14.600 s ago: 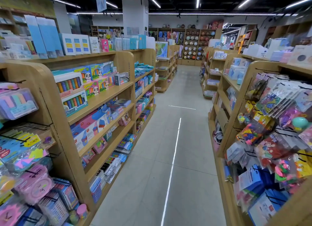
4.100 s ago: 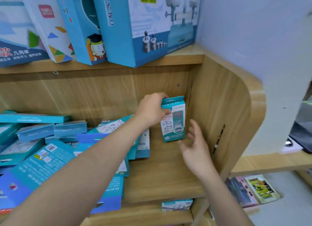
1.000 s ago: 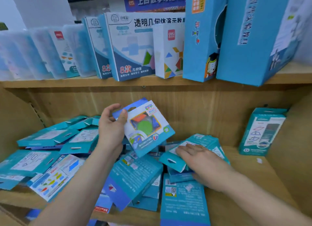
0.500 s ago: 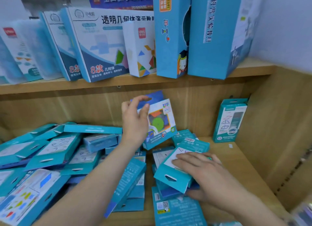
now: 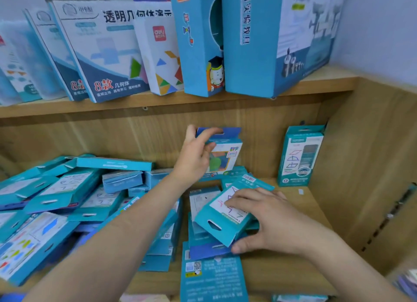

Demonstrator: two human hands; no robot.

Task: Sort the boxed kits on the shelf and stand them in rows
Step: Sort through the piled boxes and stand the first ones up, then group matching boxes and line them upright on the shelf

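Nearest, a flat teal box [image 5: 222, 220] on top of the heap [image 5: 67, 188] is held by the right hand [image 5: 270, 220]. The fingers are spread over its printed face and the thumb is tucked at its near edge, though it cannot be told for sure whether the thumb is under this box or the one below.

Farther in, a blue-topped box [image 5: 225, 152] is pinched in the grip of the left hand [image 5: 194, 159], its long axis upright, just before the back panel [image 5: 112, 139].

To its right, across a bare stretch of shelf [image 5: 300, 202], one standing box [image 5: 300, 155] is set upright in the back corner. The row is judged to be built leftward from there. The right hand is nearer that corner, but the upright box is carried by the left.

Half a second earlier the blue-topped box was tilted; now it is squared up and closer to the panel.
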